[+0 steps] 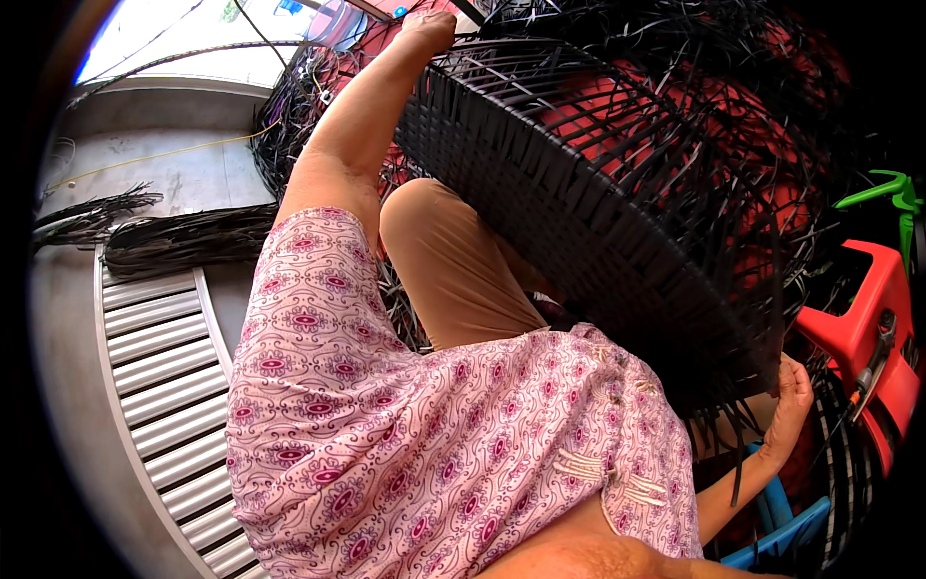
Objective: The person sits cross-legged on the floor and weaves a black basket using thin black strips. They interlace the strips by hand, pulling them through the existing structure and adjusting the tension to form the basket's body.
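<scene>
A large black panel woven from flat strips point(579, 183) lies tilted across my lap, running from upper left to lower right. Many loose strip ends point(666, 125) stick out beyond its far side. At the panel's far upper corner my left hand point(430, 29) is closed, its arm stretched out; the fingertips are partly hidden. My right hand point(793, 391) pinches the panel's near right corner, with a few strips hanging down beside the wrist.
Black strips lie tangled on a red surface point(588, 96). To the right stand a red plastic stool point(863, 299) with a screwdriver-like tool point(873, 367), a green plastic piece point(897, 193) and blue plastic seat parts point(786, 531). On the left, a strip bundle point(188, 236) rests by a slatted metal rack point(164, 376).
</scene>
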### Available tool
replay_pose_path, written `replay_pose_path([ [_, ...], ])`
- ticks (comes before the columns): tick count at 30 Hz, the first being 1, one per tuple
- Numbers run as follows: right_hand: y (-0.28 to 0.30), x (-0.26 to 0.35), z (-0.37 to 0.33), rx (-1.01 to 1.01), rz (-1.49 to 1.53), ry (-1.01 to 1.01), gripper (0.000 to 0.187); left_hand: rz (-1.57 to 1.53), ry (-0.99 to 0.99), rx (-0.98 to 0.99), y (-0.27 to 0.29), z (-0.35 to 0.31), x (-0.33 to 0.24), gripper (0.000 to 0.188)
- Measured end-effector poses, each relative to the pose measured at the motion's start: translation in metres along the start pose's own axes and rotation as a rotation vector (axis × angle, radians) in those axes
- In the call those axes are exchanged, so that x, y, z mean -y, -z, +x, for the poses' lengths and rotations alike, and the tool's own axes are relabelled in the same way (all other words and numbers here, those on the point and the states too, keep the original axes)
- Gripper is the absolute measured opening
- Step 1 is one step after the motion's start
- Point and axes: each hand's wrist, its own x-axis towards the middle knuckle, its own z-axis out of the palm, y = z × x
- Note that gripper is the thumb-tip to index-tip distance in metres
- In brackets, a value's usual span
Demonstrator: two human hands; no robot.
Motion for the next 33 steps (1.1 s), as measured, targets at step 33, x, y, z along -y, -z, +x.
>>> replay_pose_path([
  [33,0.002,-0.002,-0.001,-0.013,-0.04,0.005,0.022,0.191,-0.363,-0.015,-0.082,0.074,0.059,0.019],
])
